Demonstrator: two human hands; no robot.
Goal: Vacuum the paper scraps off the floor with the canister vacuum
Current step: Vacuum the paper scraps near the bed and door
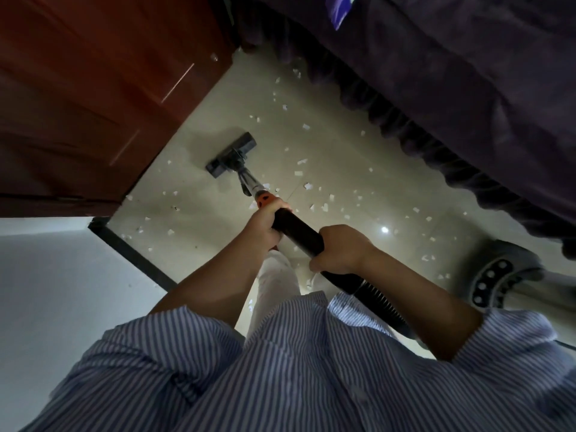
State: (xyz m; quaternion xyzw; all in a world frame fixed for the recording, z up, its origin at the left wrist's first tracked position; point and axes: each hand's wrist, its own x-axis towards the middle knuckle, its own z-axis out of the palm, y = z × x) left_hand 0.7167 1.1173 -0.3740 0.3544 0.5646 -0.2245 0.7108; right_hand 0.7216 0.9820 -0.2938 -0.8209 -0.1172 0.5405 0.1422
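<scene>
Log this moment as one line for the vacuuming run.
left hand: grips wand | right hand: grips wand | floor head: on floor, by cabinet | paper scraps: many left

Open floor (327, 145) runs between wooden door (93, 88) and, seemingly, bed skirt (436, 145).

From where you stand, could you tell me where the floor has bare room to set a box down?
The barest patch of beige tiled floor lies between the dark grey vacuum floor head, the red-brown wooden cabinet and the black threshold strip; only a few scraps sit there. Toward the dark purple bed skirt, the white paper scraps crowd the floor.
</scene>
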